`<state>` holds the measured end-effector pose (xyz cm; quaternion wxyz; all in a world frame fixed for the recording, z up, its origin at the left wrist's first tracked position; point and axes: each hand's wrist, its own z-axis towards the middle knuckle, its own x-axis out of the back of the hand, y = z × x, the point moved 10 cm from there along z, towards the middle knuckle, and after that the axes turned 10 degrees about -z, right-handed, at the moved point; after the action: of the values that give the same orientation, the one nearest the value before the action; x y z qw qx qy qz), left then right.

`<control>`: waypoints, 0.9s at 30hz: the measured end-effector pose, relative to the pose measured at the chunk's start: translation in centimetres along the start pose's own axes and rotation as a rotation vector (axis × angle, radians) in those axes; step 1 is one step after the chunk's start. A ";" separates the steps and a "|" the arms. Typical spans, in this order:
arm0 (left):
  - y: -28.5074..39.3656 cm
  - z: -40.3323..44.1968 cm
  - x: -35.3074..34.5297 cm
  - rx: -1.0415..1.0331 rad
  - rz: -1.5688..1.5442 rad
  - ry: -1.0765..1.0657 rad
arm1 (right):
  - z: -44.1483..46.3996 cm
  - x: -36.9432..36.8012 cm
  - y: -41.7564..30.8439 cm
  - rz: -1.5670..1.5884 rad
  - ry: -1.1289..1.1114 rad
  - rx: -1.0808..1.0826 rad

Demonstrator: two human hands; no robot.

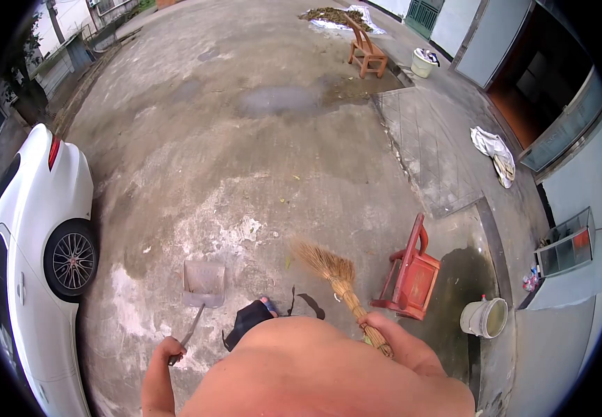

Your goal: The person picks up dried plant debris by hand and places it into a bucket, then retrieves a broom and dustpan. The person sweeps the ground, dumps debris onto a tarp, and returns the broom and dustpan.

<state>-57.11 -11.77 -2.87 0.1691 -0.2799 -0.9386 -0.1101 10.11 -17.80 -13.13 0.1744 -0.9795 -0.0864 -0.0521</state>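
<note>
My left hand [169,349] is closed around the handle of a dustpan [204,281], whose grey pan is low over or on the concrete, to the left of my feet. In my right hand [372,321] is a straw broom [329,267], gripped near the lower part of its bound handle. The bristles fan out forward and to the left over the ground. Between the broom and the dustpan there is bare concrete, with a sandalled foot [267,304] showing just ahead of my body.
A red wooden chair [416,281] stands close on the right, beside a white bucket [484,318]. The white car [26,229] lines the left side. Farther off are a wooden chair [367,55], a puddle [277,99] and a crumpled cloth [493,153] near the doorway.
</note>
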 end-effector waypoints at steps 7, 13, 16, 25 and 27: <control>16.6 12.4 9.1 0.008 -0.020 -0.143 | 8.9 5.5 -19.1 0.138 0.093 -0.035; 41.8 13.3 18.8 -0.082 0.109 -0.138 | 12.4 8.6 -32.6 0.437 0.168 -0.093; 50.7 20.5 22.2 -0.067 0.010 -0.255 | 14.4 11.9 -40.5 0.450 0.218 -0.106; 88.9 23.7 31.6 -0.134 0.006 -0.166 | 28.8 27.3 -70.6 0.536 0.219 -0.090; 96.2 24.0 34.2 -0.204 -0.064 -0.156 | 30.7 30.6 -78.1 0.593 0.194 -0.093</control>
<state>-35.99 90.90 -1.17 0.0627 -0.2735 -0.9412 -0.1882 27.66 69.71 -11.76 0.1444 -0.9593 0.2227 -0.0959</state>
